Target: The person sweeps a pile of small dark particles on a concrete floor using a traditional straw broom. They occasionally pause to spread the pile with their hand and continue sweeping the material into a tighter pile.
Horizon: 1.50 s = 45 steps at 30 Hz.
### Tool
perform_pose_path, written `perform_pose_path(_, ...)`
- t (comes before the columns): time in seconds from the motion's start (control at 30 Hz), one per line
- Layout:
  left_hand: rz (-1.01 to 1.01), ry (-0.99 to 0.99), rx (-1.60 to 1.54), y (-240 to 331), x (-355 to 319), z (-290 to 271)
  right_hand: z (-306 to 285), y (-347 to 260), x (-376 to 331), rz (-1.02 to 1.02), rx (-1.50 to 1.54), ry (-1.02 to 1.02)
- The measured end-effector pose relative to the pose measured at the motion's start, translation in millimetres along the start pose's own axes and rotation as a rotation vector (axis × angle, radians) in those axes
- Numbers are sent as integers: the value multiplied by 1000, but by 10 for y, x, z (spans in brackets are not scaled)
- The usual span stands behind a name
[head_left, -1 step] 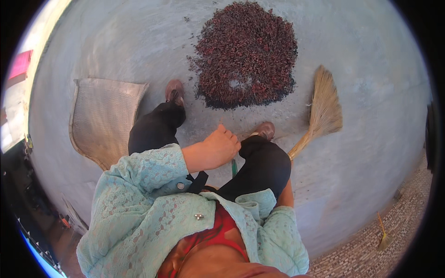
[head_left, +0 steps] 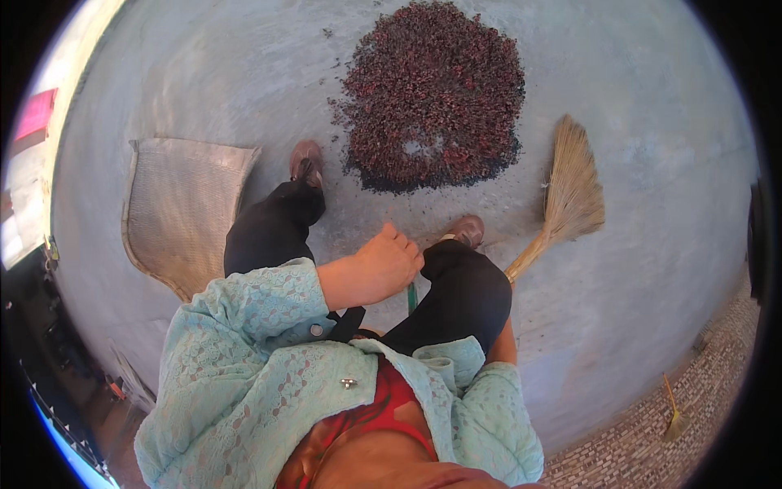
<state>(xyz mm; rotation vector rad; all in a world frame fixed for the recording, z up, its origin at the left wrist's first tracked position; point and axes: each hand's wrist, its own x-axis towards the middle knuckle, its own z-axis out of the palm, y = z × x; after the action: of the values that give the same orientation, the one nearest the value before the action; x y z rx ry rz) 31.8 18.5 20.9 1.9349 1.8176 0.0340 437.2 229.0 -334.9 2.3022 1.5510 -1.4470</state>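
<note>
My left hand [head_left: 381, 265] hangs over the gap between my knees, its fingers curled closed with the back of the hand up. What they hold, if anything, is hidden. A narrow green strip [head_left: 412, 297] shows just below the fingers; I cannot tell if they touch it. My right forearm [head_left: 503, 342] runs down past my right knee, which hides my right hand. Beside that knee, a straw broom [head_left: 570, 191] points its bristles forward, and its handle disappears behind the knee near the forearm. I cannot see a grip on it.
A heap of small dark red and black pieces [head_left: 432, 98] is spread on the grey concrete floor [head_left: 660, 212] ahead. A woven mat-like tray [head_left: 183, 204] lies at left beside my leg. A small yellow broom [head_left: 674, 420] rests on patterned paving at lower right.
The broom's bristle end has shifted very slightly to the right. My left hand has moved only a touch. The heap and woven tray look the same.
</note>
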Motion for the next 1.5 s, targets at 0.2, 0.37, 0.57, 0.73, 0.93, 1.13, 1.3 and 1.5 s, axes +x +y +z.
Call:
perform_pose_path(0.2,-69,-33,7,-71,13,-167,105,-1217,-210,-314,-743,205)
perform_pose_path(0.37,-33,13,-24,-195,-38,-388,625,-2448,198,-510,-608,38)
perform_pose_path(0.57,-152,-58,-133,-326,-245,-339,1189,-3663,86,-187,-439,-209)
perform_pose_path(0.73,-222,48,-147,-355,-391,-230,1733,-4154,201,-91,-290,-218)
perform_pose_path(0.93,-216,20,-197,-469,-480,-222,2560,-4014,39,-276,-957,-25)
perform_pose_path(1.13,-224,6,-218,-504,-549,-285,3237,-4297,-792,-382,-955,-176)
perform_pose_path(1.3,-244,47,-203,-465,-586,-211,3626,-4328,-1261,-485,-850,-286)
perform_pose_path(1.5,-238,52,-187,-477,-594,-265,3669,-4068,-1851,-702,-805,-359)
